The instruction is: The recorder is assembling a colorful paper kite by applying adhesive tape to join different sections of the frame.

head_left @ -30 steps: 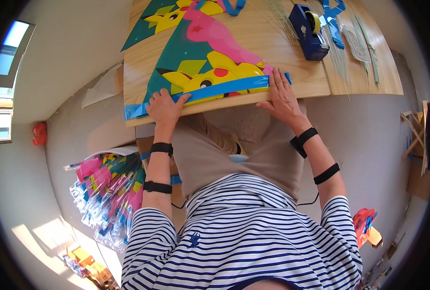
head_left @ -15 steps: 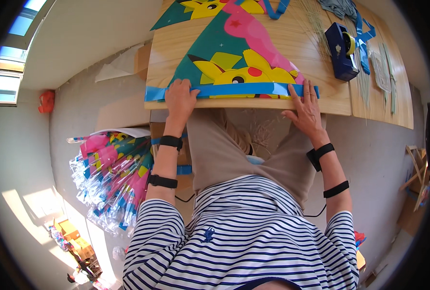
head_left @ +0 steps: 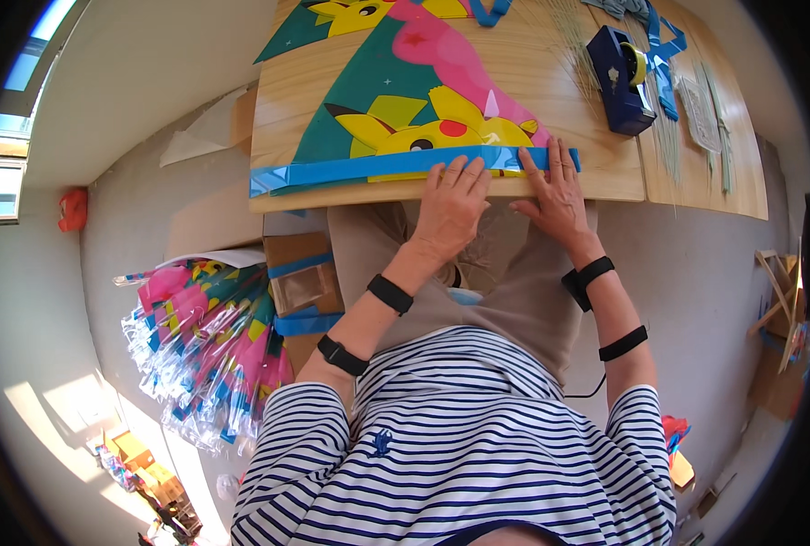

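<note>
Moving rightward since the earlier frame, the left hand (head_left: 455, 205) is now resting much nearer the right hand (head_left: 561, 196) along the near edge of the table (head_left: 550, 100). Broad and wood-toned, the table is bearing the work. Left of the table and lower down, a bundle of wrapped pieces (head_left: 209, 337) is fanning out. Near the table's front edge, a green-and-pink triangular sheet (head_left: 405, 86) is lying flat. Along that edge of the table, a blue strip (head_left: 405, 162) is covering the sheet's nearest border. Both hands are staying open, fingers resting on the strip's right half, neither closing around anything. Toward the table's right side, a dark blue tape dispenser (head_left: 621, 86) is standing. With nothing holding the strip's left end, it could be lifting or skewing; uneven finger pressure could be creasing the sheet or dragging it crooked.
</note>
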The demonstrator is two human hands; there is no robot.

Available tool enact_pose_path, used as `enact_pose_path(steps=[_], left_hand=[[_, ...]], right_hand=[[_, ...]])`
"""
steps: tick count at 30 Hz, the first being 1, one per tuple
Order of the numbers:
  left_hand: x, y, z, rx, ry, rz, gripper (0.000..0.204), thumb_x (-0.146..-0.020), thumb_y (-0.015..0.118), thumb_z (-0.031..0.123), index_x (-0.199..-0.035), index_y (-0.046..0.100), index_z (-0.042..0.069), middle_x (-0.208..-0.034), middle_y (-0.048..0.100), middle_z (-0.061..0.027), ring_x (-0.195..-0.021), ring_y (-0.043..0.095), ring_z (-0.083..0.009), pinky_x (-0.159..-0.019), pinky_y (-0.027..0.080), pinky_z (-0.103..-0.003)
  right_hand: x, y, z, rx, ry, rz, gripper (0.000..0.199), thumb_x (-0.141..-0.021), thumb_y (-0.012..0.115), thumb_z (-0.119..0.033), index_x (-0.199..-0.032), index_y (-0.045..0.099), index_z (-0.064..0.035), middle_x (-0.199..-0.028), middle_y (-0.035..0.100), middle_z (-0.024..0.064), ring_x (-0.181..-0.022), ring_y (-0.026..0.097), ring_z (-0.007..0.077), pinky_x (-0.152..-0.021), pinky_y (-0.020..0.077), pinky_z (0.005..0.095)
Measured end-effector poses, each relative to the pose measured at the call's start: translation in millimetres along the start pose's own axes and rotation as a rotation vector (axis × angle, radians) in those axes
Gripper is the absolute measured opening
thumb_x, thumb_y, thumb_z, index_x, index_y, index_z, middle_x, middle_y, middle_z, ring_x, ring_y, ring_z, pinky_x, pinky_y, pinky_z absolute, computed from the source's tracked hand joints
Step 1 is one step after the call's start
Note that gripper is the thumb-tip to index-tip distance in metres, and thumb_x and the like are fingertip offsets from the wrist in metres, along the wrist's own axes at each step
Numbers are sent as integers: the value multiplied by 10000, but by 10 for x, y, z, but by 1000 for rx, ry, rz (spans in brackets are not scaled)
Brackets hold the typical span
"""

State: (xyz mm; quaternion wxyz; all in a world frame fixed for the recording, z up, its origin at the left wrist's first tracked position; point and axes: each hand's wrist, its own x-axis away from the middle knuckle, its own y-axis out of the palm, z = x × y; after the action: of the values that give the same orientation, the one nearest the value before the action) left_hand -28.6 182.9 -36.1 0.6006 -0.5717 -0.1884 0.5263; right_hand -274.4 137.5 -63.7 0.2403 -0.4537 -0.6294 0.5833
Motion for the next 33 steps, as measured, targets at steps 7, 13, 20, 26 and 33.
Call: enact_pose_path(steps=[7,13,20,26,33], left_hand=[[-28,208,26,17,-42,-106,613,-918,744,318,-1449,571,64,-1542,521,-114,-1454,431,-324,-1207,302,-551],[198,24,-332,-22,-90,-136,650,-913,752,350,-1465,560,66,-1570,499,-103,-1474,415,-313,-1211,294,-555],[506,-266,-695,-102,-223,-93,642,-889,775,335,-1435,581,58,-1537,522,-123,-1431,454,-328,-1187,330,-549],[746,-403,-978,-109,-293,-6,602,-861,799,324,-1367,636,40,-1494,550,-139,-1385,486,-357,-1165,373,-513],[791,-468,-1007,-109,-327,43,625,-823,836,318,-1360,650,58,-1386,544,-197,-1293,504,-415,-1140,396,-514]], right_hand=[[-12,-37,-34,-5,14,-4,977,-776,858,-471,-1613,416,-227,-1661,239,329,-1543,245,500,-1250,244,563],[-23,-64,-61,-14,10,7,977,-775,858,-475,-1611,419,-225,-1658,245,328,-1542,245,499,-1252,248,553],[-10,-48,-40,2,26,-16,958,-792,852,-458,-1612,416,-223,-1668,225,323,-1545,231,507,-1249,258,552],[-29,-63,-44,23,21,-45,958,-793,855,-446,-1613,414,-220,-1675,209,318,-1550,219,505,-1253,251,549],[-41,-67,-33,44,17,-64,957,-793,852,-452,-1613,416,-221,-1679,199,319,-1550,217,505,-1258,239,551]])
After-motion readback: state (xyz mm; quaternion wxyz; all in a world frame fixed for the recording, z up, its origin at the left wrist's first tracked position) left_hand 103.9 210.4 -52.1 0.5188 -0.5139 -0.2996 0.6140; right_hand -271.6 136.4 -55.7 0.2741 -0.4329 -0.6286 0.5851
